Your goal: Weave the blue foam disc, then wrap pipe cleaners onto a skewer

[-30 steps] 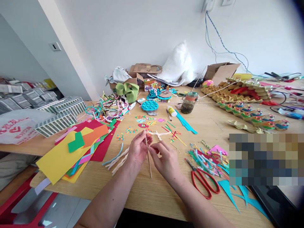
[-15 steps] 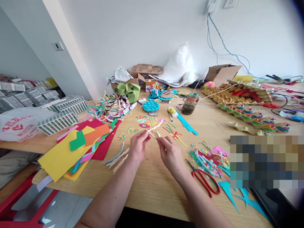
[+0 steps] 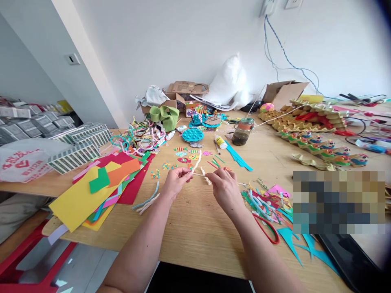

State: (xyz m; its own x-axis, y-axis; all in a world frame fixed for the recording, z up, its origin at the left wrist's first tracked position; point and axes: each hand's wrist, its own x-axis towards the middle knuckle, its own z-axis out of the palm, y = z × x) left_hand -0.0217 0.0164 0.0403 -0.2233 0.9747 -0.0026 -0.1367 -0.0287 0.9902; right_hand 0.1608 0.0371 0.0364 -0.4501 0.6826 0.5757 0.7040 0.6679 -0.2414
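Observation:
A cream pipe cleaner [image 3: 197,161] is pinched in my left hand [image 3: 174,183], its fuzzy end standing up above the thumb. From there a thin pale length runs across to my right hand [image 3: 225,188], whose fingers are closed on it. A short twisted fuzzy piece [image 3: 206,177] hangs by my right fingertips; how it joins the rest I cannot make out. Left of my left wrist lie a blue pipe cleaner [image 3: 149,201] and cream ones. Beyond my hands are several patterned paper fish [image 3: 193,151] and small confetti dots [image 3: 155,174].
Coloured paper sheets [image 3: 76,195] pile up at left. At right lie red-handled scissors [image 3: 269,230], paper scraps [image 3: 262,203] and blue offcuts [image 3: 288,244]. A glue bottle [image 3: 220,142], a glass jar [image 3: 241,134] and egg cartons [image 3: 324,148] stand farther back.
My right hand has moved right and slightly up, widening the gap between my hands. The pipe cleaner's free end now points more upright. My right forearm covers more of the scissors.

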